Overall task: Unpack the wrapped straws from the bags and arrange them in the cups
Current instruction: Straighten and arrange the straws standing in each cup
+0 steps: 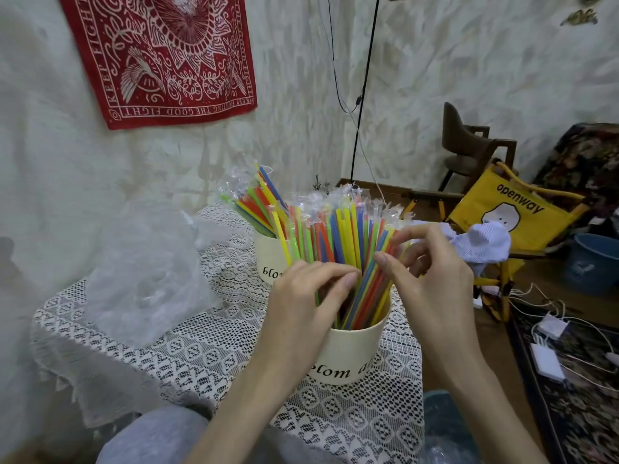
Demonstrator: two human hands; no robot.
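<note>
Near cup (351, 349) at table (187, 356) front-right, full of straws (341, 236); far cup (269, 259) just behind-left, w/ straws too. Bags (147, 269) on table's left. Left hand (301, 306) & right hand (432, 279) either side of near cup's straws. Chair (522, 212) off right.

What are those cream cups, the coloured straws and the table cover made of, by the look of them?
Near cup: probably matte paperboard, judging by its dull cream wall with printed black lettering; the far cup looks the same.
Straws: bright, smooth plastic, each in a clear glossy film sleeve that crinkles at the top.
Tablecloth: white openwork lace, likely cotton or synthetic; holes show throughout.
</note>
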